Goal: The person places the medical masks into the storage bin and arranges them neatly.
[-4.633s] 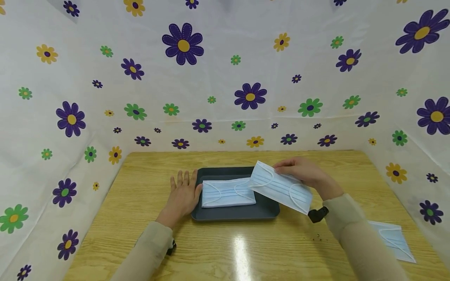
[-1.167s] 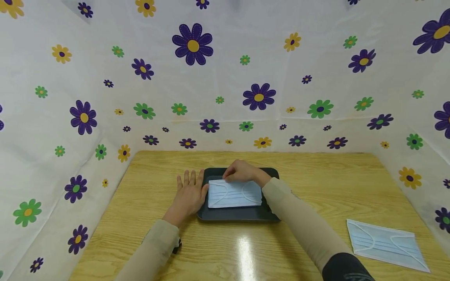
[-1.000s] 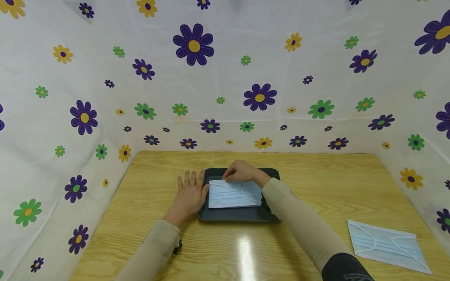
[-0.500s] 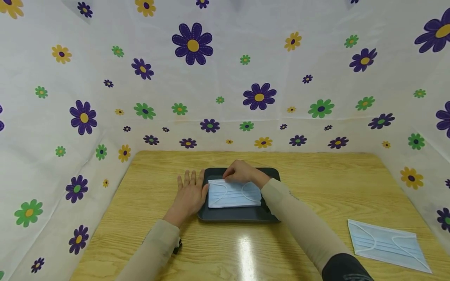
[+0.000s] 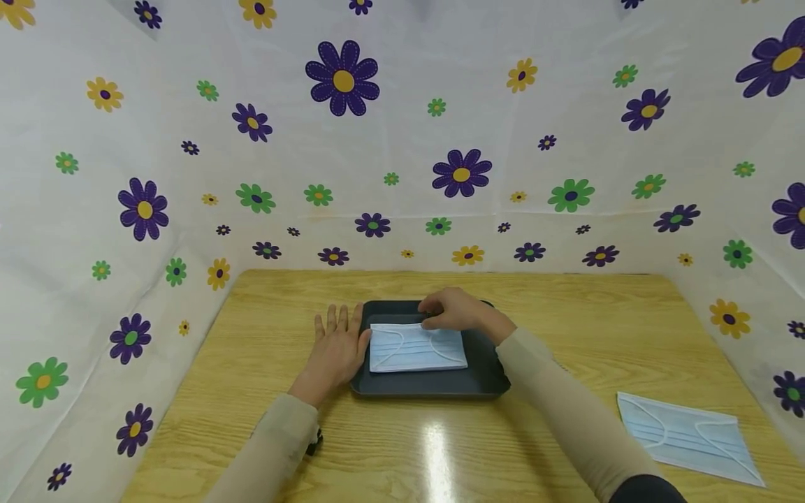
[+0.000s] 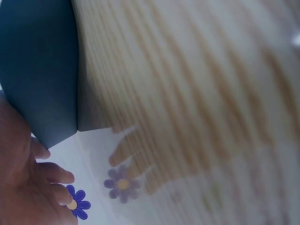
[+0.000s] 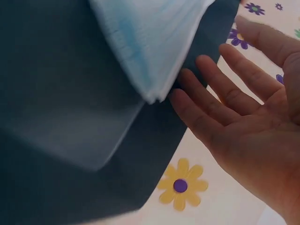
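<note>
Light blue pleated face masks point(image 5: 402, 353) with white ear loops lie flat in a dark grey tray point(image 5: 440, 384), one on another; how many cannot be told. My left hand point(image 5: 336, 353) is spread flat at the tray's left edge, its thumb by the masks' left end. Over the far edge of the masks is my right hand point(image 5: 455, 309), holding nothing. In the right wrist view its fingers point(image 7: 232, 91) are loosely extended, fingertips close beside the mask's corner; whether they touch it cannot be told.
Another face mask point(image 5: 692, 436) lies on the wooden table point(image 5: 283, 447) to the right, near the right forearm. White flower-printed cloth point(image 5: 402, 140) stands around the back and both sides of the table.
The right hand has brought a face mask from the right onto the one in the tray, then let go and shifted slightly right. The left hand has stayed at the tray's edge.
</note>
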The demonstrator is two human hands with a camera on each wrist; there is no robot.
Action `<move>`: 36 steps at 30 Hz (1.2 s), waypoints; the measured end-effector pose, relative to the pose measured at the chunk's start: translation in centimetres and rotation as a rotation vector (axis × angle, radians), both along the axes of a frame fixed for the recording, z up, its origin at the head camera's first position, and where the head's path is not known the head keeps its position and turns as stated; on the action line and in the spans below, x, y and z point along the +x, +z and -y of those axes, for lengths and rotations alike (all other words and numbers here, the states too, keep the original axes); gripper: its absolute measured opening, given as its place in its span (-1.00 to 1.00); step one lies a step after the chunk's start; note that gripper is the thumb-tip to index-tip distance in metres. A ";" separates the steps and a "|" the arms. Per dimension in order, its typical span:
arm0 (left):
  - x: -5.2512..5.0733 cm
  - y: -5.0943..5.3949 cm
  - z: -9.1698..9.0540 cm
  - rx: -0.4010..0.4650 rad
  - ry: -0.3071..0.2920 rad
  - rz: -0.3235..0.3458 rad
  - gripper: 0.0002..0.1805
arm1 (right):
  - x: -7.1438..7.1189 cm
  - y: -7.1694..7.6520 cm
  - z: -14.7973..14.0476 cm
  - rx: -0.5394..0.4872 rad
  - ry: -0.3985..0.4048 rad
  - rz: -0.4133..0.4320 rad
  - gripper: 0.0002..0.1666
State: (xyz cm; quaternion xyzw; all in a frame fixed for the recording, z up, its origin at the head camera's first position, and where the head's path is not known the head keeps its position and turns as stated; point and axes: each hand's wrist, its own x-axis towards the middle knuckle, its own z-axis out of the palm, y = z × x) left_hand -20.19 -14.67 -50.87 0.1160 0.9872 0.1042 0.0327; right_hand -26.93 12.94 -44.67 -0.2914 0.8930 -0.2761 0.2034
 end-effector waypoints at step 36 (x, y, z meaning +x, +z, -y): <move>-0.1 -0.1 0.1 0.015 -0.006 0.003 -0.26 | 5.5 1.2 -7.7 -0.118 -0.184 -0.035 -0.17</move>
